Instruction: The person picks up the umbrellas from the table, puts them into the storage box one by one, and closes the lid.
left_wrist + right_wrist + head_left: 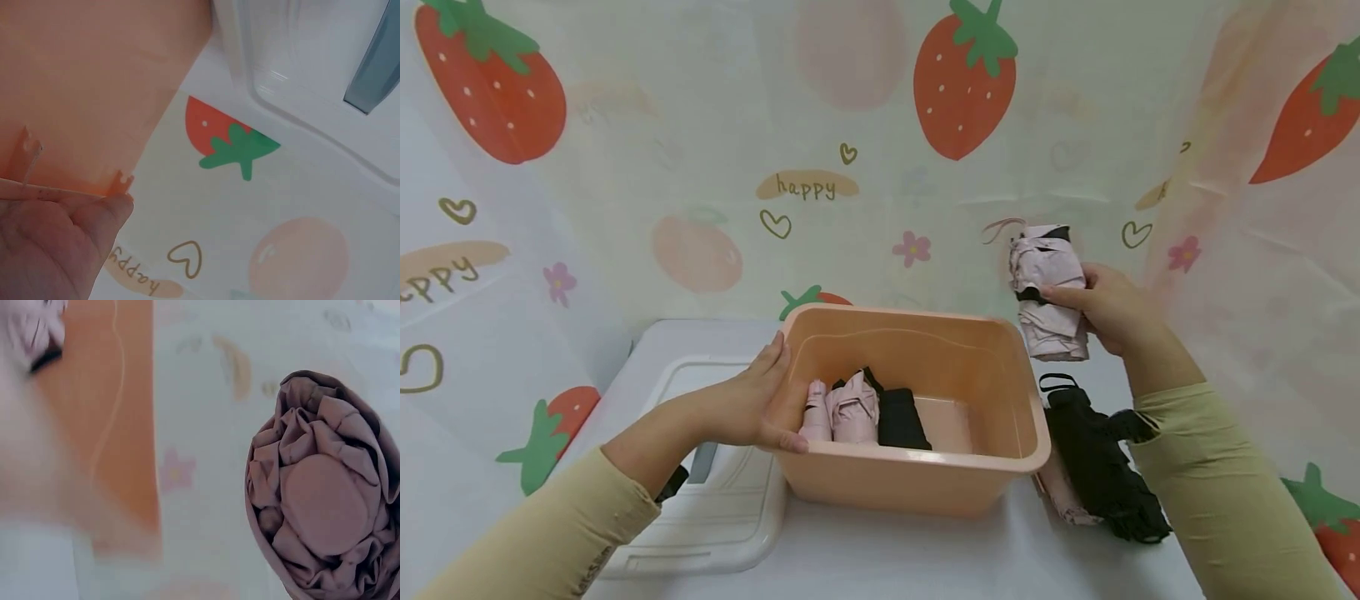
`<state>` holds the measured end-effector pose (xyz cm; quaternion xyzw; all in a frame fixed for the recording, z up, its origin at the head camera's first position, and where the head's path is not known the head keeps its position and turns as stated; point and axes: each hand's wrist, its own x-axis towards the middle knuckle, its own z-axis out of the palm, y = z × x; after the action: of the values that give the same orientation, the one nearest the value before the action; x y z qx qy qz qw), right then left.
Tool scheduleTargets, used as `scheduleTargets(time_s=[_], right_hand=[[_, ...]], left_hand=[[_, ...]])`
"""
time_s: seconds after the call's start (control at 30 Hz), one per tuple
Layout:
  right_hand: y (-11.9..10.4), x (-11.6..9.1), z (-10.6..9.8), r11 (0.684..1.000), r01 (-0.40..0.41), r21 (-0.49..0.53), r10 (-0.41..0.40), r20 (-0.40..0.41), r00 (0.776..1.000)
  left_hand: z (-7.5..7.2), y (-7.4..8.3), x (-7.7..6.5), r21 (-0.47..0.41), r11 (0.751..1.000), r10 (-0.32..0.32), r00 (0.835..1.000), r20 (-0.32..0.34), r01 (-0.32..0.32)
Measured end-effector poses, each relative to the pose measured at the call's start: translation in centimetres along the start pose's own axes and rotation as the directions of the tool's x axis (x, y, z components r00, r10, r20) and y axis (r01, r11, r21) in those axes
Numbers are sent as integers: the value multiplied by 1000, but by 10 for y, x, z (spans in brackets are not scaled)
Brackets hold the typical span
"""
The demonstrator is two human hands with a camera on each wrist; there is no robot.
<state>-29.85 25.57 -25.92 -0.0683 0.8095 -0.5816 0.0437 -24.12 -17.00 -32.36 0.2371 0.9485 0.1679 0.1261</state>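
My right hand (1116,308) grips a pink folded umbrella (1048,312), with a black band and a thin wrist cord, raised above the bin's right rim. In the right wrist view, the umbrella's gathered end with a round cap (325,503) faces the camera. My left hand (745,400) holds the left rim of the peach storage bin (910,483), thumb over the front corner and fingers along the outside. Inside, at the left, stand a narrow pink folded umbrella (816,412), a wider pink folded umbrella (854,410) and a black folded umbrella (902,419), their lower parts hidden.
To the right of the bin, a black folded umbrella (1101,462) lies partly over a pink one (1063,492). A white lid (722,525) with a grey latch (702,463) lies flat at the left, under my forearm. A strawberry-print curtain (880,225) hangs behind.
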Motion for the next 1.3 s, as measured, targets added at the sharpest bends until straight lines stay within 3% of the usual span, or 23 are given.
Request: scheduleTargets(time_s=[0.2,0.4,0.63,1.0,1.17,1.3], right_hand=[[-16,15,50,1000,-11,19,9,86,996],[-23,28,90,997,-53,-54,61,151,987],[-18,35,125,987,-89,-130,111,172,979],[10,36,150,978,-71,-197,133,322,937],[21,36,152,960,-88,-264,178,339,924],[24,39,153,963,-125,-240,214,395,893]], left_hand=[[-2,1,-1,-11,1000,0,1000,-5,0],[-1,0,1,-12,1000,-17,1000,1,17],[0,-1,2,-18,1000,-16,1000,-5,16],[1,0,2,-24,1000,-9,1000,5,10],[3,-1,5,-17,1000,-5,1000,6,5],[4,-2,5,-11,1000,-1,1000,-5,1]])
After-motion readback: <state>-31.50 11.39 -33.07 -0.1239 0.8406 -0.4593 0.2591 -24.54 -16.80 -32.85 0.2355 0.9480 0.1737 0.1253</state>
